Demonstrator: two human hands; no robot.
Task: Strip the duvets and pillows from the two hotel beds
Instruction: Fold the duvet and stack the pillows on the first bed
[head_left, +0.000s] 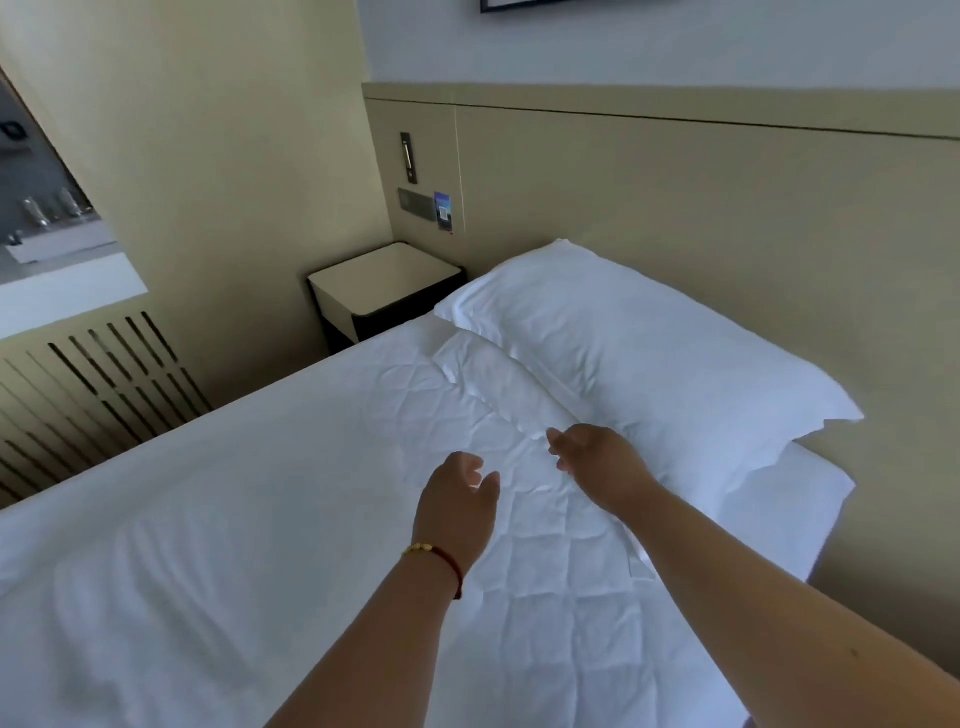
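White bed (182, 519) across the lower frame, its quilted, creased cover smooth toward 9 o'clock. Two white pillows stacked at 2 o'clock against a beige headboard (675, 218): upper pillow (649, 343) lying on lower pillow (769, 499). Left hand (457, 504), red-and-gold bracelet (436, 558) at the wrist, reaching over the cover at centre, fingers loosely spread, holding nothing. Right hand (597, 457) just beside the upper pillow's near edge, fingers relaxed, gripping nothing. Nightstand (384, 286) at 11 o'clock in the corner, switch panel (415, 203) above. Slatted radiator cover (88, 384) at 9 o'clock under a window.
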